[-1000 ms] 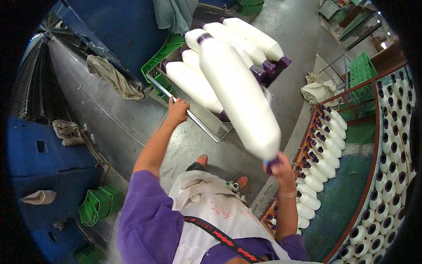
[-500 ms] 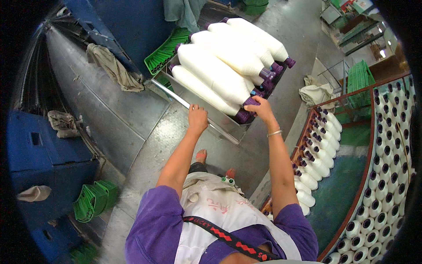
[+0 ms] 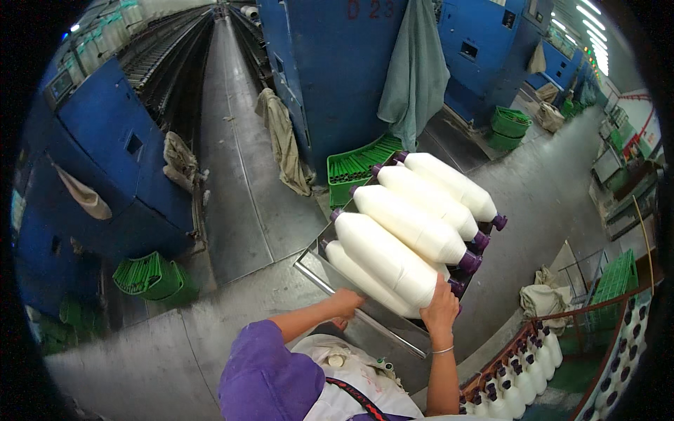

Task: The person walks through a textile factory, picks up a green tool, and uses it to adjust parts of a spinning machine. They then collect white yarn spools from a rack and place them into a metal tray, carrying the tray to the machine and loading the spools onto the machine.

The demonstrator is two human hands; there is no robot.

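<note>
Pressing bobbin (image 3: 388, 260) end, right hand (image 3: 440, 311) (cart-stacked), left hand (image 3: 345, 303) on cart rim (image 3: 314, 273)

Hidden and cut-off parts

The lowest white yarn bobbin (image 3: 354, 277) lies mostly under its neighbours — the grey metal trolley (image 3: 316, 270) disappears beneath them, and the right hand (image 3: 440, 312) hides one purple tube end.

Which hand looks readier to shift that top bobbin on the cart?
Probably the right hand: it already rests on the near end of the top bobbin. The left hand sits lower, at the metal cart's rim, and seems busy steadying it.
</note>
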